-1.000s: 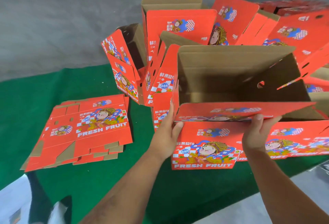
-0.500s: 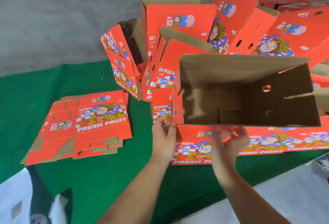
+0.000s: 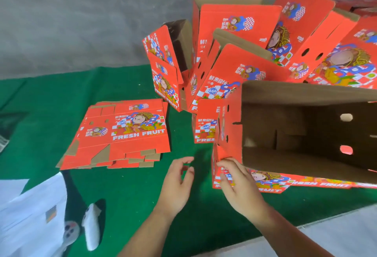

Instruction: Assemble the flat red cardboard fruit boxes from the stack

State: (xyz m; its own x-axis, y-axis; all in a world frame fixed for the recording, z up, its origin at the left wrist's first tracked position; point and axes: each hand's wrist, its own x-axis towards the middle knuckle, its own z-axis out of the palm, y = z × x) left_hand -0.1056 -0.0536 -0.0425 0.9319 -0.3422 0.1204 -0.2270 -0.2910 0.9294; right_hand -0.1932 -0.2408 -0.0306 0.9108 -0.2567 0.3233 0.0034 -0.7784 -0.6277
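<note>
An opened red fruit box (image 3: 230, 134) lies on its side at the right, its brown inside facing me. My right hand (image 3: 238, 185) touches its near left corner, fingertips on the red flap; a grip is not plainly visible. Beside it, over the green mat, my left hand (image 3: 177, 183) hovers with fingers loosely curled, holding nothing. On the mat at the left lies a stack of flat red boxes (image 3: 122, 134), printed "FRESH FRUIT".
Several assembled red boxes (image 3: 240, 38) are piled behind and to the right, some tilted. The green mat (image 3: 51, 113) covers the floor below a grey wall. White cloth (image 3: 26, 220) lies at the lower left. Bare grey floor shows at the lower right.
My left hand has let go of the box's left edge and dropped back over the mat. My right hand slid left to the near corner. The box shifted right.
</note>
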